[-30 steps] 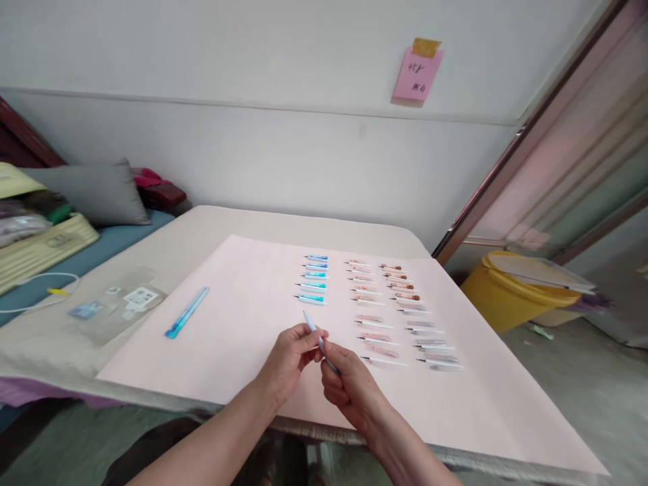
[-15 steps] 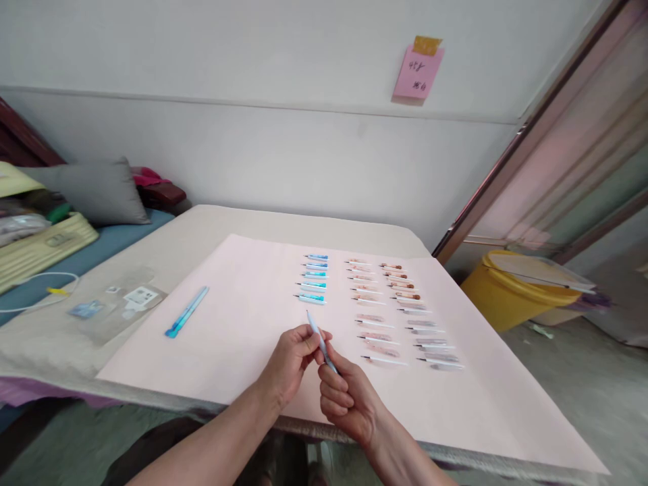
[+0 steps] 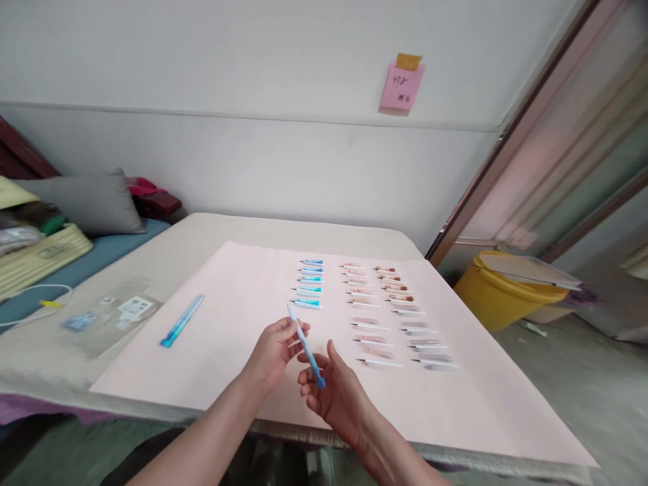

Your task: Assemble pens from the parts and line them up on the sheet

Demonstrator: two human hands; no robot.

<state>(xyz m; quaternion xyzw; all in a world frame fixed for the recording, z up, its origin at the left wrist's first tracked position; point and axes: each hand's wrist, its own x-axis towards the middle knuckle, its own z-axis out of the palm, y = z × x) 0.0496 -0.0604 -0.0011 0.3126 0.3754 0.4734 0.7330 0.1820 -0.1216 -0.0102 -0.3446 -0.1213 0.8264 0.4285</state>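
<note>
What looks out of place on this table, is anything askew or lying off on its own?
One blue pen lies diagonally on the left of the pink sheet, well apart from the neat rows of small parts. Nothing looks spilled or broken. The left hand pinches a second pen.

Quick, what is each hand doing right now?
Left hand: closed, pinching the blue pen near its upper end.
Right hand: open, gripping nothing; the pen's lower tip is at its fingers, contact unclear.
</note>
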